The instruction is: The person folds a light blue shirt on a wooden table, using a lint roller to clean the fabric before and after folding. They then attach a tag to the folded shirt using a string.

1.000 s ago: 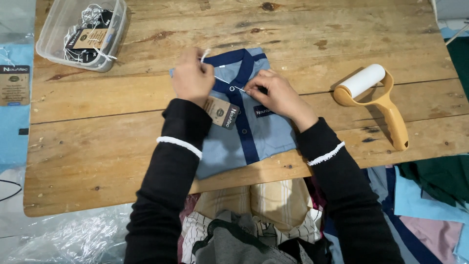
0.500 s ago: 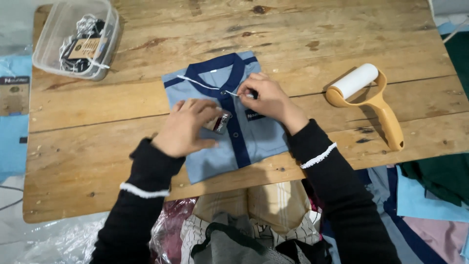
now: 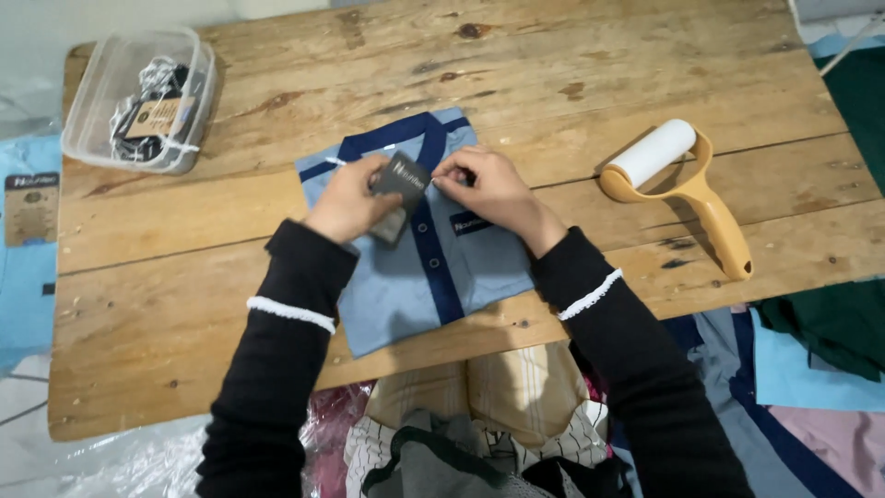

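Observation:
A folded light-blue shirt [image 3: 406, 277] with a navy collar and placket lies in the middle of the wooden table [image 3: 553, 74]. My left hand [image 3: 346, 203] holds a dark hang tag [image 3: 398, 189] upright over the shirt's chest. My right hand [image 3: 489, 189] rests on the placket just right of the tag, fingers pinched on the tag's thin white string near the collar. Both arms wear black sleeves with white lace cuffs.
A clear plastic box [image 3: 143, 97] of tags and strings sits at the table's far left corner. A lint roller [image 3: 678, 180] with a tan handle lies to the right. Piled clothes [image 3: 479, 424] lie below the near edge, more garments [image 3: 811, 360] at right.
My left hand has come back up from the lower shirt front and lifted the dark tag toward the collar. My right hand stays at the placket, still pinching the string.

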